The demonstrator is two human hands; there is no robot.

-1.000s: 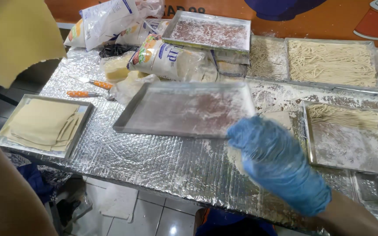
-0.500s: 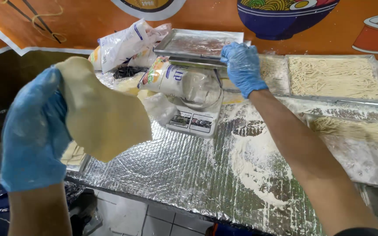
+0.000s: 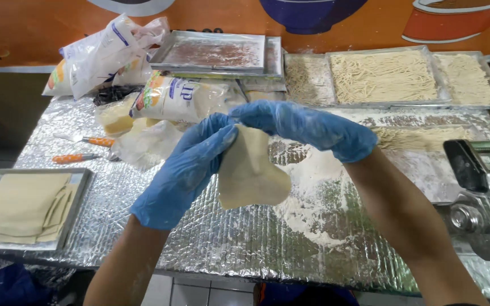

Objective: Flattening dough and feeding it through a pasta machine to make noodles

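A pale dough sheet [image 3: 252,173] hangs above the foil-covered table [image 3: 211,249], folded over and drooping. Both of my hands wear blue gloves. My left hand [image 3: 185,170] grips the sheet's left edge near the top. My right hand [image 3: 307,127] pinches its top edge from the right. Loose flour [image 3: 307,198] is scattered on the foil just under and to the right of the dough.
A metal tray of folded dough sheets [image 3: 21,207] sits at the left edge. Flour bags [image 3: 180,99] and an empty tray [image 3: 214,54] lie behind. Trays of cut noodles [image 3: 384,76] stand at the back right. A metal pasta machine [image 3: 483,198] is at the right. Two orange-handled tools [image 3: 75,157] lie left.
My right hand came back from the tray at the rear and joined the left on the dough sheet. The sheet moved from the left to the middle, in front of me.
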